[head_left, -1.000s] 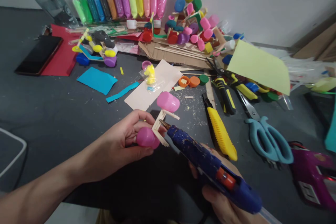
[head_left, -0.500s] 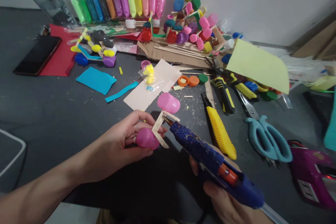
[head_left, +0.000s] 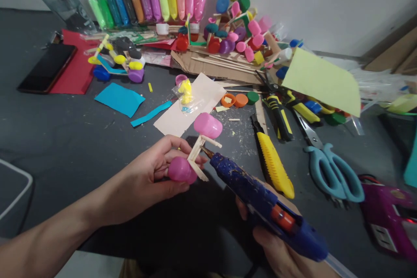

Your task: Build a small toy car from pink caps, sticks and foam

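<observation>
My left hand (head_left: 159, 169) is closed around the near pink bottle cap (head_left: 180, 169) of a small toy frame. Thin wooden sticks (head_left: 195, 151) join that cap to another pink cap (head_left: 208, 125) at the far end. In my right hand (head_left: 273, 243) is a blue hot glue gun (head_left: 257, 195), its barrel pointing up and left. The nozzle tip (head_left: 206, 151) is at the wooden stick near its upper corner; whether it touches I cannot tell. A clear glue stick (head_left: 339, 266) sticks out of the gun's back.
To the right lie a yellow utility knife (head_left: 275, 163), blue-handled scissors (head_left: 335, 173) and pliers (head_left: 279, 117). A pale paper sheet (head_left: 172, 117), blue foam pieces (head_left: 120, 99) and a finished-looking toy (head_left: 117, 63) lie beyond. Colored clay packs (head_left: 163, 2) line the wall.
The glue gun's nozzle has slid slightly down and left along the wooden stick. The held toy frame has shifted a little up and left.
</observation>
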### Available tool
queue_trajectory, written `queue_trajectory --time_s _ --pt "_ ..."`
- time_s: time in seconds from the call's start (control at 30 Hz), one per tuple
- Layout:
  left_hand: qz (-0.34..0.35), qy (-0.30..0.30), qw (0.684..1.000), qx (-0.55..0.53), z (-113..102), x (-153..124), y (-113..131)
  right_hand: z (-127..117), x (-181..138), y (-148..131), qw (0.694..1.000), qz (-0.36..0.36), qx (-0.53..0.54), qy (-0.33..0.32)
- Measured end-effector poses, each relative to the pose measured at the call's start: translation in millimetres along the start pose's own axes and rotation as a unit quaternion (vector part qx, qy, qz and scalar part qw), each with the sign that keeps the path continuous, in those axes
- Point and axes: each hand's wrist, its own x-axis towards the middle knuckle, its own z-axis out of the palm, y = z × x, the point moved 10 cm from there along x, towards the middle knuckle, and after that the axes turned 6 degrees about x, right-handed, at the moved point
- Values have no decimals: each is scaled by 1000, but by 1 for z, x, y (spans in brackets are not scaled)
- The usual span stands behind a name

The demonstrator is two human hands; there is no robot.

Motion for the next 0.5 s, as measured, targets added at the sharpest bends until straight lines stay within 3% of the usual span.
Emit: queue_trajectory --time_s 0.1,0.27,0.5 --pt "-4 1 1000 -5 0 0 0 -4 2 -2 1000 -3 4 21" --pt "9 9 1000 14 -3 0 2 2 -1 3 1000 8 4 -9" --pt "12 6 1000 11 -3 2 0 1 -4 4 1000 28 0 5"
